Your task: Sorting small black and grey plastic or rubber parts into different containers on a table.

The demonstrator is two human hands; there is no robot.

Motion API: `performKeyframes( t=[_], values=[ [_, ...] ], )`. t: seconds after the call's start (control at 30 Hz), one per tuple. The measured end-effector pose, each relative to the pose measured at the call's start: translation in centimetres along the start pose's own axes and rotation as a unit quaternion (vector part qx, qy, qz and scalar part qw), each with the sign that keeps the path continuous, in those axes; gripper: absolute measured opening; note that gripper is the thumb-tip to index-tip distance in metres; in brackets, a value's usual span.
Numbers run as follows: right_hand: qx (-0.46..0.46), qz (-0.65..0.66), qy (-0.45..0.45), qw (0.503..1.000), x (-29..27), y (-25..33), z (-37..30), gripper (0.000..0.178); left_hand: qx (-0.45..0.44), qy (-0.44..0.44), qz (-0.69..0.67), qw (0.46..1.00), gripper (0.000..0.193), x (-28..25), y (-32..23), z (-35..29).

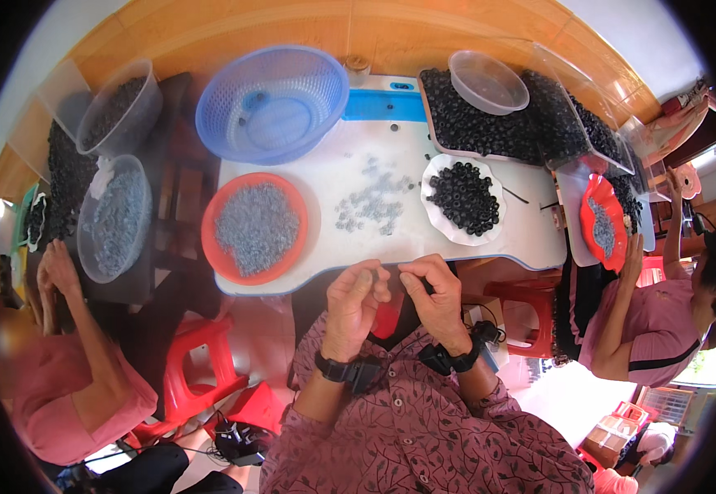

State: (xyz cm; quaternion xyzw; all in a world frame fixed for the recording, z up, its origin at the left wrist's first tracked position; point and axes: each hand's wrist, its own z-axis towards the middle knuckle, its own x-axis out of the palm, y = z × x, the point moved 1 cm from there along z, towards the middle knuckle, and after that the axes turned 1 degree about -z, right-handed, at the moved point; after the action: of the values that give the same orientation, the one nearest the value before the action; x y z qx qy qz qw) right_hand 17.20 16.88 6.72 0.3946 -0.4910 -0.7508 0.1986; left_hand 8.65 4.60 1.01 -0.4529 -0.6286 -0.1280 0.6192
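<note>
Fine fingertip work, we judge: pinch lightly, shift over tabletop (337, 255) so any drop lands within reach, bring both pinches together squarely. Left hand (353, 300) and right hand (440, 305): raised side by side just off near edge, fingers curled, thumbs close to forefingers; whether either holds anything, we cannot make out. Black rings (465, 198) sit in white scalloped dish (490, 229); translucent pieces (258, 226) fill orange-red bowl (213, 239).

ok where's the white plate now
In the head view, the white plate is right of centre on the table, beside the loose clear pieces and in front of the tray.
</note>
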Motion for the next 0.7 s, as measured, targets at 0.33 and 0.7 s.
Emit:
performKeyframes(
  t=[0.33, 0.7],
  values=[
    [-0.030, 0.034, 0.021, 0.999, 0.5, 1.7, 0.2, 0.013, 0.029, -0.010, 0.106, 0.994, 0.012, 1.1, 0.4, -0.1],
    [-0.059, 0.070, 0.014, 0.996, 0.5, 1.7, 0.2, 0.014, 0.037, -0.044, 0.199, 0.978, 0.019, 2.9, -0.8, -1.1]
  ],
)
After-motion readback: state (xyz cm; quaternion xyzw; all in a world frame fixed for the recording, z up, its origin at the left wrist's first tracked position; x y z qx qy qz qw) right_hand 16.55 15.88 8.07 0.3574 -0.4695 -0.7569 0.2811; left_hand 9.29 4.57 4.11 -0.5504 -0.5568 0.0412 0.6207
